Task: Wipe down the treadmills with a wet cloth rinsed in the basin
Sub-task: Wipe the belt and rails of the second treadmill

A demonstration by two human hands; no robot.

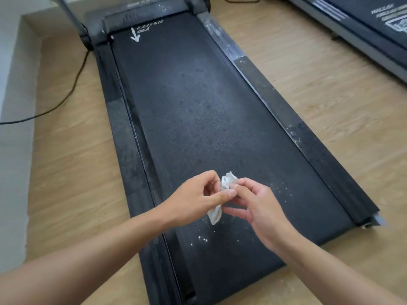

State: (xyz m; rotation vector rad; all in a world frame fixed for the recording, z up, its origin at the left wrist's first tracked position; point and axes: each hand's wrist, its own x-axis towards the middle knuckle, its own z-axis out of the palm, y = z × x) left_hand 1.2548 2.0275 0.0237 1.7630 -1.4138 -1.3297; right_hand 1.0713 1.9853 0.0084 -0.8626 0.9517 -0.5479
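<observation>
Small white crumpled cloth (228, 182): lower centre of frame, held in the air over the near part of the belt, not touching it. Top end is bunched into a wad between the 2 hands; a loose tail hangs down below the left hand.

Left hand (196, 198): thumb and curled fingers pinch the cloth from the left. Right hand (261, 209): fingertips pinch the wad from the right, other fingers loosely curled under it. Both hands are closed on the cloth and their fingertips almost meet. Bare forearms enter from the bottom corners.

Long black treadmill (198, 106): runs from bottom centre to top centre. Belt surface looks dusty and mottled. White specks (202, 239) lie on the belt just below the hands, with more to the right of the right hand. White arrow marking (134, 35) with some text sits at the far end of the belt, upper centre. Right side rail (284, 119) shows white dust patches, heaviest near the top. Left side rail (123, 133) is dull grey-black.

Light wooden plank floor (308, 73) lies on both sides. Black power cable (73, 84) curves across the floor at left. Second dark treadmill (363, 27) is in the upper right corner, well apart. Pale wall ledge (15, 95) runs down the left edge.
</observation>
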